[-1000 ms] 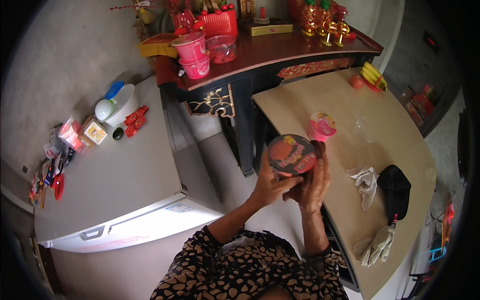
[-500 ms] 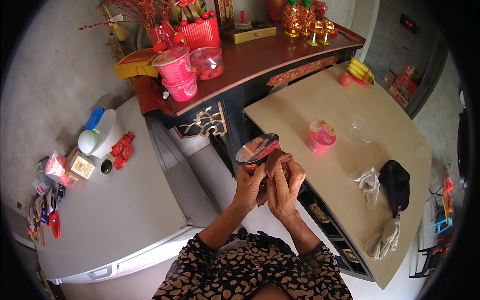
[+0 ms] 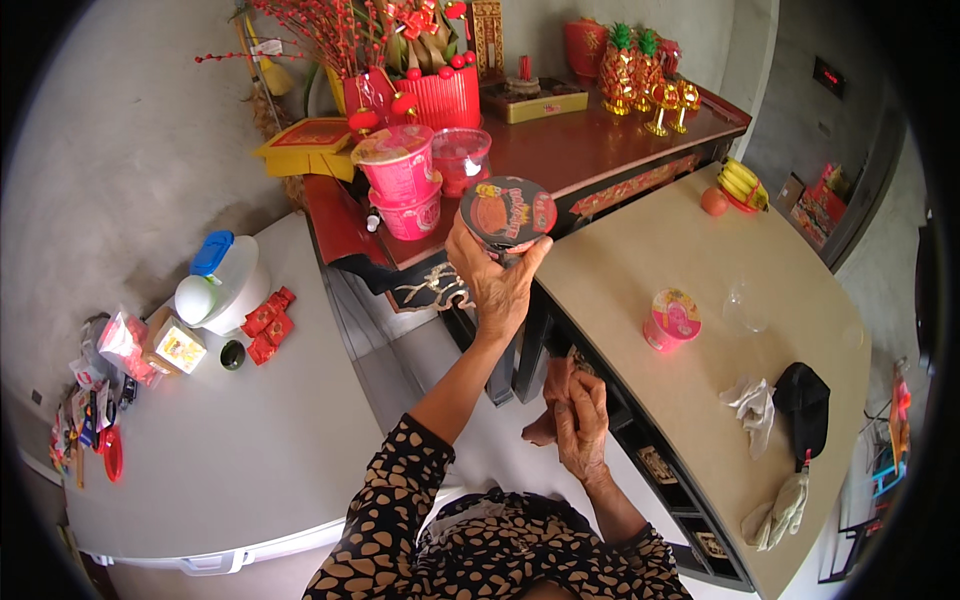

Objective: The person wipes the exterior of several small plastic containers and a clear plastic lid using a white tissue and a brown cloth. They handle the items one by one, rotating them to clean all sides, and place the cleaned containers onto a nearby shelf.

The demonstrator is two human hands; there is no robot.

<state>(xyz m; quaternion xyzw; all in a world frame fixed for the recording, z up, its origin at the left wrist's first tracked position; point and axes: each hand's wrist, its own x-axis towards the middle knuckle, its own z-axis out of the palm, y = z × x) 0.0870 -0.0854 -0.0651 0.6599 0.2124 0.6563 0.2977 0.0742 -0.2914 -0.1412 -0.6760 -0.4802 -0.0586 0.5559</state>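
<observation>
My left hand (image 3: 495, 285) grips a round black tub (image 3: 510, 210) with a printed black and red lid, raised in front of the dark red cabinet's front edge. Its thumb and fingers wrap round the tub's near side. Lower down and apart from it, my right hand (image 3: 583, 425) clutches a crumpled brown cloth (image 3: 557, 382) beside the beige table's edge. Two pink tubs (image 3: 395, 165) stand stacked on the cabinet, just left of the black tub. Another pink tub (image 3: 672, 318) sits on the beige table.
The dark red cabinet (image 3: 535, 155) bears a clear tub (image 3: 461, 160), a red flowerpot and golden pineapple ornaments (image 3: 620, 70). On the beige table (image 3: 620, 250) lie bananas (image 3: 742, 183), a black cap (image 3: 802, 405) and gloves. A white container (image 3: 235, 290) stands on the grey table.
My left hand has carried the black tub up and away, toward the cabinet. My right hand, with the brown cloth, has separated from it and dropped lower. The view has shifted slightly.
</observation>
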